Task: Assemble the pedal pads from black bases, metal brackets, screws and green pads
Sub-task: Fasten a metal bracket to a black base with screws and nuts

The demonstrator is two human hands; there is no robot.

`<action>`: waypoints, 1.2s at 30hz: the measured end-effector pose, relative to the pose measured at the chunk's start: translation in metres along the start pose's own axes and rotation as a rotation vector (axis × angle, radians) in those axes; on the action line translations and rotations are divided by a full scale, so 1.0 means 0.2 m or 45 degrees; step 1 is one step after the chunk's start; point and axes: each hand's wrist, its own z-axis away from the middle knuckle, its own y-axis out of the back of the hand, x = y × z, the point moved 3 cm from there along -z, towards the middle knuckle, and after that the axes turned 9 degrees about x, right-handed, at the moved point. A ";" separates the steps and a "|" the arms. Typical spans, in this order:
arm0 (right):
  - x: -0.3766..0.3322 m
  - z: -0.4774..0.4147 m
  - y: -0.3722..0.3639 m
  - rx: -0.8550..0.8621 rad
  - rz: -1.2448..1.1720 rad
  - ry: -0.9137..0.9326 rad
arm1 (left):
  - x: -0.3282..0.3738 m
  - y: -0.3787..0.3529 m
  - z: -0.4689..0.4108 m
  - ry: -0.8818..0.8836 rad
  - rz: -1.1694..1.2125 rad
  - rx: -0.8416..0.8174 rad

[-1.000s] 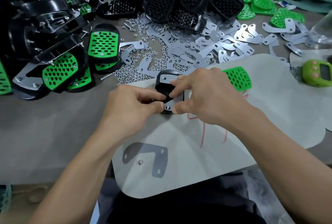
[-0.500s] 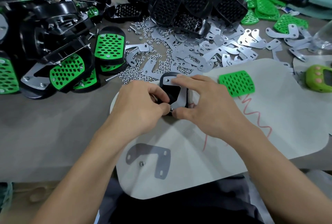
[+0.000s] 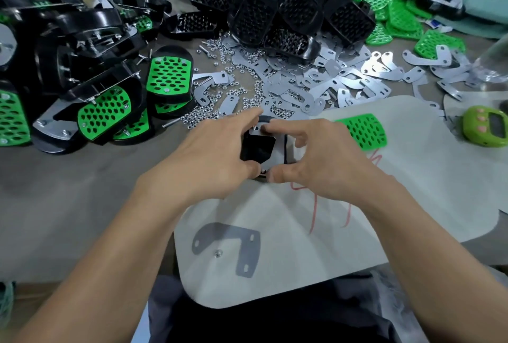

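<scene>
The step in hand looks like bracket-fitting: the left hand (image 3: 217, 155) grips the black base (image 3: 254, 150); the right hand (image 3: 327, 161) pinches the metal bracket (image 3: 278, 150) flat upon that base; next, probably, the bracket must sit true before fastening; the green pad (image 3: 362, 131) lies just right of the base.

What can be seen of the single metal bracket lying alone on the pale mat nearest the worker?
The bracket is a thin, flat piece of dull grey metal, shaped like a hook: one angled arm, one straight leg. It shows a round hole at the arm's end and two slots in the leg. It lies loose and flat on the mat, with a small nut inside its bend.
</scene>
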 end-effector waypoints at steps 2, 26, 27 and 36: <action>0.01 0.01 0.01 0.002 -0.014 0.037 | 0.01 0.00 0.00 0.018 -0.023 0.000; 0.09 -0.44 0.13 0.361 0.506 -0.008 | -0.01 -0.04 0.02 0.059 0.061 0.171; 0.08 -0.47 0.13 0.329 0.548 -0.006 | -0.01 -0.04 0.03 0.062 0.077 0.183; 0.03 -0.44 0.18 0.391 0.143 -0.168 | -0.04 -0.10 0.04 0.083 0.241 0.257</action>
